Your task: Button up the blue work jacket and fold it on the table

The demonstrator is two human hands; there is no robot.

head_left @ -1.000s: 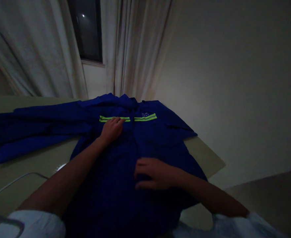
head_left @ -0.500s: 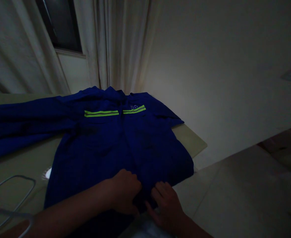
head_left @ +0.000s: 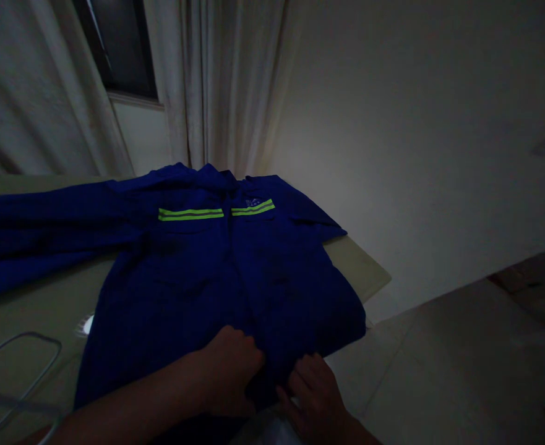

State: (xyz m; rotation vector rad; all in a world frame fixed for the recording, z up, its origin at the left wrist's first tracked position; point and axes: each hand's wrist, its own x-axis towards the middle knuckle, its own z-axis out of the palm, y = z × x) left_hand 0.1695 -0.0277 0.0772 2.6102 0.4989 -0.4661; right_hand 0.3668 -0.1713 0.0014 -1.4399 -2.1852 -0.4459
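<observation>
A dark blue work jacket point(head_left: 198, 278) lies spread front up, with yellow-green reflective strips across the chest and a small print above the right-hand strip. Its left-side sleeve stretches out to the picture's edge. Low on the jacket front, my left hand point(head_left: 230, 368) is closed with the fingers curled on the cloth near the centre opening. Just right of it, my right hand point(head_left: 316, 392) pinches the lower front edge, thumb and fingers drawn together. The dim light hides exactly how much fabric each one grips.
The jacket rests on a greenish table point(head_left: 362, 269), whose corner shows at right. A pale cable point(head_left: 35, 383) loops at lower left, near a small bright round object point(head_left: 88, 324). Curtains point(head_left: 226, 80) and a wall point(head_left: 393, 136) stand behind; tiled floor point(head_left: 420, 364) lies at right.
Both hands sit slightly lower in the picture, still on the jacket's lower front. The view has shifted a little; the jacket otherwise lies the same.
</observation>
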